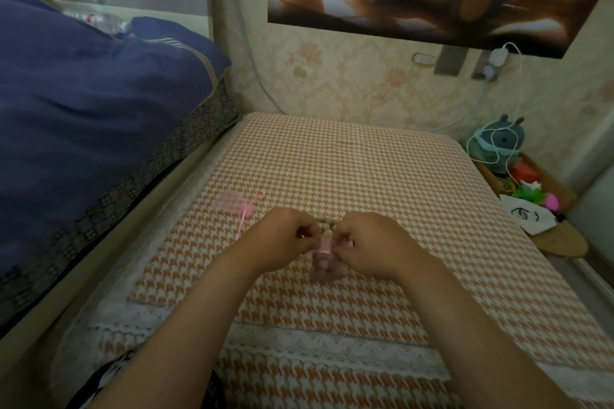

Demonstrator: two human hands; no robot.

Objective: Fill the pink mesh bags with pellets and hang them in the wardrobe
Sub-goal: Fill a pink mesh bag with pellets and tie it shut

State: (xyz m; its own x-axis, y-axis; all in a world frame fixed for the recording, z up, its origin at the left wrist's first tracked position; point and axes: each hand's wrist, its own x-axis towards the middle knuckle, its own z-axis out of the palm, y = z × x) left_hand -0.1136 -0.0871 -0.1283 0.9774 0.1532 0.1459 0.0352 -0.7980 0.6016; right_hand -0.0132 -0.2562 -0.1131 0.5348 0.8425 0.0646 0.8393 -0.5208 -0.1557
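A small pink mesh bag (323, 267) holding round beige pellets hangs just above the houndstooth cushion (382, 176), between my two hands. My left hand (282, 239) and my right hand (372, 244) both pinch the pink ribbon at the bag's neck, fingers curled. Behind my hands a small heap of loose beige pellets (327, 226) lies on the cushion, partly hidden. A second, flat pink mesh bag (234, 202) with its ribbon trailing lies on the cushion to the left.
A dark blue quilt (99, 109) is piled on the bed at the left. At the right, a low stand (564, 242) carries a plush toy (501, 139), a white pouch and small colourful items. The wallpapered wall and a poster lie straight ahead.
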